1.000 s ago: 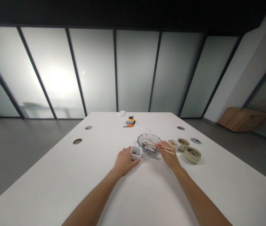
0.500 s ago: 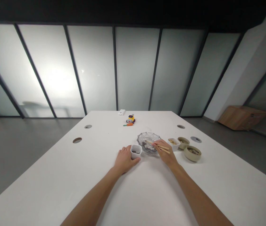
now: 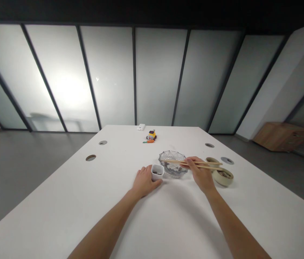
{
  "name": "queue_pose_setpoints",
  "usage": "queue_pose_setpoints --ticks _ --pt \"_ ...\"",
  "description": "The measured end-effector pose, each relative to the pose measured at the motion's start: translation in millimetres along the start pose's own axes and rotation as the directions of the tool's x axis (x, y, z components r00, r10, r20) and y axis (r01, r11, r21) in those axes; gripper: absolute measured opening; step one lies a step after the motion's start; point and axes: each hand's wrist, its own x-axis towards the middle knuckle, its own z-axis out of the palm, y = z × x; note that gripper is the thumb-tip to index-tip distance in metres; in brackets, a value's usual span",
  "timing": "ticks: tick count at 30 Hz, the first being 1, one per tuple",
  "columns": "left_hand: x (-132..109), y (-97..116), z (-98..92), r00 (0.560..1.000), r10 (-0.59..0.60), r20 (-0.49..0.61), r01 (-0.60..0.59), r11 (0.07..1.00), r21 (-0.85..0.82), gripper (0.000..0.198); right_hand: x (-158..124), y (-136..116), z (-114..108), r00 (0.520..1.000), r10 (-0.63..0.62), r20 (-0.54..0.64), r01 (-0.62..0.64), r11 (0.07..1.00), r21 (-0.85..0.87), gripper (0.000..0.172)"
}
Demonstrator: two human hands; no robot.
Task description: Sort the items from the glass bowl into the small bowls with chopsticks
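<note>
My left hand (image 3: 144, 181) is curled round the side of a small square white dish (image 3: 157, 177), which has dark bits in the bottom. Between the fingers of my right hand (image 3: 200, 175) is a pair of wooden chopsticks (image 3: 207, 164), held nearly level. Their tips point left over a clear glass bowl (image 3: 175, 175) with a scalloped rim, just right of the white dish. Dark bits lie in the glass bowl; I cannot tell whether the tips grip anything.
Right of my right hand stand a beige bowl (image 3: 222, 182) with brownish pieces and another beige bowl (image 3: 213, 159), partly hidden. Farther back on the white table (image 3: 119, 216) are a toy carrot (image 3: 149, 141), a yellow toy car (image 3: 151, 135) and a white box (image 3: 141, 127). Several round holes pierce the tabletop.
My right hand has moved right and lifted, and the chopsticks have swung from slanting into the glass bowl to nearly level above it. My left hand stays on the white dish.
</note>
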Motion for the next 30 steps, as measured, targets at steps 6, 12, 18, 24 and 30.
queue_pose_setpoints --ticks 6,12,18,24,30 --pt "0.0 -1.4 1.1 1.000 0.016 -0.017 -0.016 1.000 0.002 0.053 -6.0 -0.8 -1.9 0.988 -0.153 -0.007 0.146 0.955 -0.258 0.047" --pt "-0.3 -0.7 -0.3 1.000 0.026 -0.006 -0.026 1.000 -0.008 0.051 -8.0 18.8 1.0 0.963 -0.209 0.169 0.254 0.912 -0.321 0.047" --pt "-0.6 -1.3 0.4 1.000 0.018 -0.008 -0.018 1.000 -0.010 0.051 -8.6 26.0 2.7 0.953 -0.224 0.206 0.280 0.908 -0.311 0.046" --pt "-0.7 -0.2 -0.5 1.000 0.010 0.006 -0.010 1.000 0.004 0.051 -9.3 23.0 1.6 0.954 -0.234 0.188 0.284 0.906 -0.313 0.045" --pt "-1.0 1.3 -2.0 1.000 0.026 -0.006 -0.026 1.000 -0.006 0.049 -9.9 24.9 4.0 0.956 -0.261 0.132 0.289 0.911 -0.295 0.040"
